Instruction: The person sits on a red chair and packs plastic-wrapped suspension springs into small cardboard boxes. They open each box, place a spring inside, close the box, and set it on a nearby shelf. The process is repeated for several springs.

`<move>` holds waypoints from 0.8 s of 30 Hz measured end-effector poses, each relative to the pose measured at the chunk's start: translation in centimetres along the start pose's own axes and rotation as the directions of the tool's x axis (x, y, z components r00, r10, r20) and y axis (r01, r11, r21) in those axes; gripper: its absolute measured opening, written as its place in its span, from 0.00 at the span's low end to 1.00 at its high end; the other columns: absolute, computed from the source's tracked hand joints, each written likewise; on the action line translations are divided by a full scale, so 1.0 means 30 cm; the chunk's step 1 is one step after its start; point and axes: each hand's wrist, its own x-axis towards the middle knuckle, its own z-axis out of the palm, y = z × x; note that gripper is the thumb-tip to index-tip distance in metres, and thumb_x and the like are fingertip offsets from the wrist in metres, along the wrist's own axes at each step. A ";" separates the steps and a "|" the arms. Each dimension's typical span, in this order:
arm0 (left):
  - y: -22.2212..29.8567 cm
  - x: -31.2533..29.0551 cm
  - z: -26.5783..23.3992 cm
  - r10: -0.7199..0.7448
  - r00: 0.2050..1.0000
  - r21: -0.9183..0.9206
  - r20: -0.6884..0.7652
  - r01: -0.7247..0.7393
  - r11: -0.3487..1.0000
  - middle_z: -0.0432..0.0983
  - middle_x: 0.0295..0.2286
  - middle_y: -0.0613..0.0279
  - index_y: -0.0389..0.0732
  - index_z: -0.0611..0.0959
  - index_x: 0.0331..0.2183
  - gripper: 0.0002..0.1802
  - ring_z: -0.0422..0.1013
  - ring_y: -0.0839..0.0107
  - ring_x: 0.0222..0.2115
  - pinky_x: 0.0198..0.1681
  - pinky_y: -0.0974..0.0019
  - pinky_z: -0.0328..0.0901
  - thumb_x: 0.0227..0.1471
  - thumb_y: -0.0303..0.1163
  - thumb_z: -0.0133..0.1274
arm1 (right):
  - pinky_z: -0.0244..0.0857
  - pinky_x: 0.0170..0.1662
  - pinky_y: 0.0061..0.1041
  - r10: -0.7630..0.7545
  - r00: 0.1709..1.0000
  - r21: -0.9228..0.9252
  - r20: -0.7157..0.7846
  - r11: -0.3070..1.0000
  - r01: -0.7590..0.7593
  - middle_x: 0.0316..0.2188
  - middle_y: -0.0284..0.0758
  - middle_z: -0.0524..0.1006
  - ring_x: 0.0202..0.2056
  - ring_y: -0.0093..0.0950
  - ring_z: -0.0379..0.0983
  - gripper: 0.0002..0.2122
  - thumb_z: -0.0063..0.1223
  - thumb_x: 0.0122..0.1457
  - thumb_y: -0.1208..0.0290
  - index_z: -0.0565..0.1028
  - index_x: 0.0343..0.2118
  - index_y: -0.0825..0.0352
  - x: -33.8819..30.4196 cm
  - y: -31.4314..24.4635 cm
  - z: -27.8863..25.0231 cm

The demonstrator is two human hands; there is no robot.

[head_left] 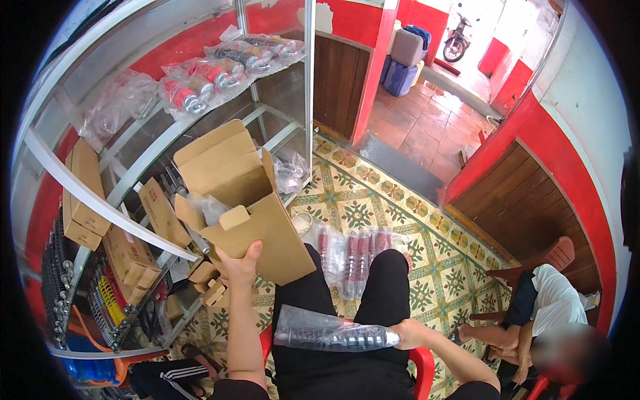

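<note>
My left hand (239, 268) grips the lower corner of an open brown cardboard box (270, 240), tilted above my left knee. The box's flaps stand up, and clear plastic (210, 208) shows at its opening. Across my thighs lies a shock absorber (327, 337) with a dark coil spring, wrapped in a clear plastic bag. My right hand (408, 333) is closed on its right end. On the floor past my knees are several red shock absorbers (361, 257) in clear bags.
A metal-framed shelf (143, 157) at left carries bagged shock absorbers (200, 75), cartons (130, 257) and coil springs (107, 300). A person (553, 300) sits at right; another's leg (163, 377) shows lower left. A doorway with tiled floor (420, 123) lies ahead.
</note>
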 end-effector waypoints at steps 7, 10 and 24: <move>0.022 -0.028 0.002 -0.006 0.978 0.025 0.207 0.001 1.000 0.71 0.40 0.53 0.33 0.61 0.47 0.40 0.73 0.67 0.39 0.42 0.64 0.70 0.39 0.30 0.70 | 0.67 0.41 0.39 0.153 0.988 -0.463 0.012 0.877 -0.130 0.31 0.38 0.77 0.39 0.38 0.75 0.14 0.59 0.40 0.65 0.75 0.32 0.62 0.049 -0.110 -0.063; 0.037 -0.051 0.034 0.019 0.992 0.015 0.125 -0.021 1.000 0.74 0.38 0.52 0.33 0.63 0.43 0.37 0.74 0.67 0.38 0.41 0.64 0.71 0.39 0.32 0.71 | 0.61 0.52 0.41 0.256 0.964 -0.582 0.073 0.796 -0.167 0.45 0.41 0.71 0.51 0.40 0.66 0.24 0.63 0.39 0.63 0.72 0.41 0.67 0.080 -0.210 -0.069; 0.077 -0.025 0.038 -0.024 0.965 0.032 0.263 0.016 0.999 0.75 0.37 0.55 0.31 0.66 0.46 0.40 0.75 0.67 0.37 0.40 0.65 0.71 0.36 0.33 0.72 | 0.71 0.33 0.40 -0.122 0.977 -0.196 -0.173 0.977 0.088 0.26 0.42 0.77 0.31 0.42 0.77 0.24 0.65 0.40 0.62 0.70 0.40 0.65 0.385 -0.461 0.083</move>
